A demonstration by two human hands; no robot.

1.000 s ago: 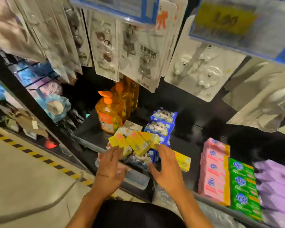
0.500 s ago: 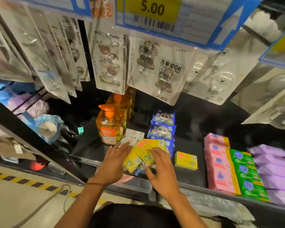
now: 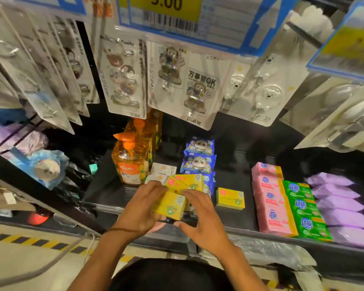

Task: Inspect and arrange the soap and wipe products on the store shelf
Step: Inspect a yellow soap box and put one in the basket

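Several yellow soap boxes (image 3: 172, 204) are bunched together at the front of the black shelf (image 3: 233, 181). My left hand (image 3: 141, 208) holds them from the left, and my right hand (image 3: 202, 215) holds them from the right, thumb underneath. One more yellow soap box (image 3: 230, 198) lies alone on the shelf just right of my hands. Blue wipe packs (image 3: 199, 162) with a cartoon animal run back in a row behind the boxes. Pink soap bars (image 3: 271, 200), green soap bars (image 3: 305, 208) and purple packs (image 3: 340, 204) sit in rows at the right.
Orange pump bottles (image 3: 132, 158) stand left of the wipes, with small white packets (image 3: 162, 170) beside them. Blister cards of hooks (image 3: 185, 85) hang low over the shelf, under price tags (image 3: 177, 15). A wire rack (image 3: 19, 143) with bagged goods is at left.
The camera has tilted up and closer. My hands have drawn the fanned yellow boxes into a tighter bunch and stayed at the shelf front.
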